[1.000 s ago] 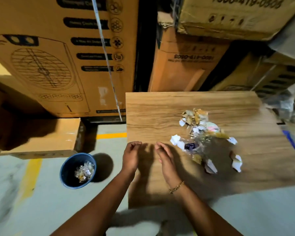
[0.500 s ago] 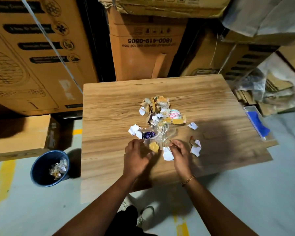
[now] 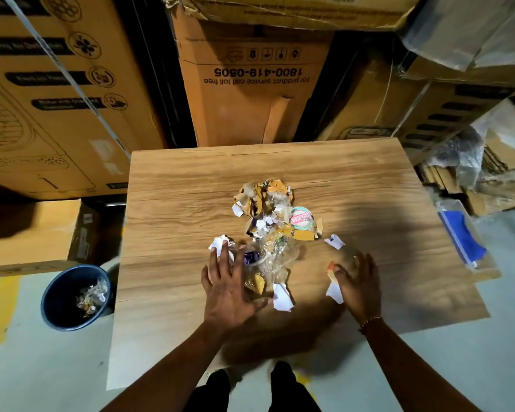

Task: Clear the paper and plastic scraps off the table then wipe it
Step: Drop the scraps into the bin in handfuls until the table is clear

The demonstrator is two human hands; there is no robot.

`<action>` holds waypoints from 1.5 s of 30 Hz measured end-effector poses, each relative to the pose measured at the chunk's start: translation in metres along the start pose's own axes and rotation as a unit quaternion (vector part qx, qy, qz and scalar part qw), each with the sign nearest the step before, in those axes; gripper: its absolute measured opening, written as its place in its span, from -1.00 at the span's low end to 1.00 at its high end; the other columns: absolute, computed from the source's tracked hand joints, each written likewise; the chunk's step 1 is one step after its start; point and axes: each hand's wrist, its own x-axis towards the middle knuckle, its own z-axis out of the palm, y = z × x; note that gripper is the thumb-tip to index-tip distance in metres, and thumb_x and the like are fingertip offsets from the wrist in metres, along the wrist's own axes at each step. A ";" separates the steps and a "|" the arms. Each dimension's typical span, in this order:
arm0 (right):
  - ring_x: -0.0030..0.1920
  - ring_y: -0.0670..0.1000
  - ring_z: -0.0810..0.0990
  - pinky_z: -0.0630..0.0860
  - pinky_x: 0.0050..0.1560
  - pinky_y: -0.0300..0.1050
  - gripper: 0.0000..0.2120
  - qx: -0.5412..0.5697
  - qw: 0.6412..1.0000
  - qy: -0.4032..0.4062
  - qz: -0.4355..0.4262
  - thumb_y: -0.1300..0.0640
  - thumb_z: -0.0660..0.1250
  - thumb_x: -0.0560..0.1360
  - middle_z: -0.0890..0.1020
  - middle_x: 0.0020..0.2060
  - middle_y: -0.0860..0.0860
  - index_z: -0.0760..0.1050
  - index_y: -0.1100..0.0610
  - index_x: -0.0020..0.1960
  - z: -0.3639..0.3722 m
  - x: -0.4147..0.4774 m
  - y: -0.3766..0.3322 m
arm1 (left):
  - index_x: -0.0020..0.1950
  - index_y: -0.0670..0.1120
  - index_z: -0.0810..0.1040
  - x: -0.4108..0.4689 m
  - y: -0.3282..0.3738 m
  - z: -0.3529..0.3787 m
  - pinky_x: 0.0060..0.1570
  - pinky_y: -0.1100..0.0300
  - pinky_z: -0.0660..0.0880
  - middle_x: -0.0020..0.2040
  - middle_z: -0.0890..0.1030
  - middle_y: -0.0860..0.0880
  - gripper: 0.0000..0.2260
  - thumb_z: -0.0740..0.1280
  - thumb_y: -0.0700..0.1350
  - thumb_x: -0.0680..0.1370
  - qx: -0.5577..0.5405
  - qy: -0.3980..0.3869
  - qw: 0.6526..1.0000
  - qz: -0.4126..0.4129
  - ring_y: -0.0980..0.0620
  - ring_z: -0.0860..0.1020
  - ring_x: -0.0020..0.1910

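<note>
Many paper and plastic scraps lie heaped near the middle of the wooden table, a few white bits loose at the near edge. The left hand lies with fingers spread and straight over the heap's near left side, gripping nothing, and the right hand, likewise flat and spread, touches a white scrap just right of the heap. A blue bin holding scraps stands on the floor left of the table, and cardboard boxes are stacked behind.

Bare forearms, thin gold bracelet below the right hand, dark trousers.
</note>
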 end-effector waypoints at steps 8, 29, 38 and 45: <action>0.57 0.25 0.26 0.36 0.47 0.25 -0.16 -0.039 0.986 -0.035 -0.159 -0.30 0.19 0.51 0.27 0.57 0.27 0.23 0.24 0.59 0.015 0.022 0.025 | 0.59 0.27 -0.46 0.023 0.014 0.030 0.51 -0.36 -0.27 0.62 -0.51 -0.08 0.26 0.15 0.76 0.17 0.031 0.006 0.999 -0.007 -0.30 -0.39 0.61; 0.55 0.10 0.28 0.27 0.53 0.05 -0.22 0.116 0.955 -0.025 -0.274 -0.37 0.06 0.61 0.34 0.53 0.17 0.34 0.23 0.54 0.044 0.026 -0.052 | 0.69 0.03 0.04 0.015 0.058 0.063 0.47 -0.22 0.16 0.67 0.07 -0.07 -0.02 0.32 0.43 0.42 -0.034 0.060 0.997 -0.038 -0.18 0.07 0.63; 0.57 0.22 0.26 0.24 0.48 0.28 -0.34 0.066 0.898 0.076 -0.427 -0.19 0.35 0.53 0.33 0.54 0.18 0.32 0.07 0.52 0.005 -0.002 -0.113 | 0.70 0.13 0.05 0.023 0.009 0.023 0.54 -0.33 0.06 0.72 -0.08 -0.04 -0.04 0.15 0.60 0.42 -0.033 0.108 0.993 -0.030 -0.15 -0.10 0.69; 0.62 0.24 0.07 -0.17 0.47 0.29 -0.32 -0.267 0.903 -0.054 -0.332 -0.28 0.27 0.45 0.26 0.59 0.07 0.34 -0.06 0.52 0.011 0.045 -0.125 | 0.70 0.21 -0.14 0.053 0.018 0.020 0.55 -0.35 -0.22 0.70 -0.29 -0.11 0.19 0.12 0.75 0.23 0.052 0.026 0.997 -0.056 -0.24 -0.28 0.66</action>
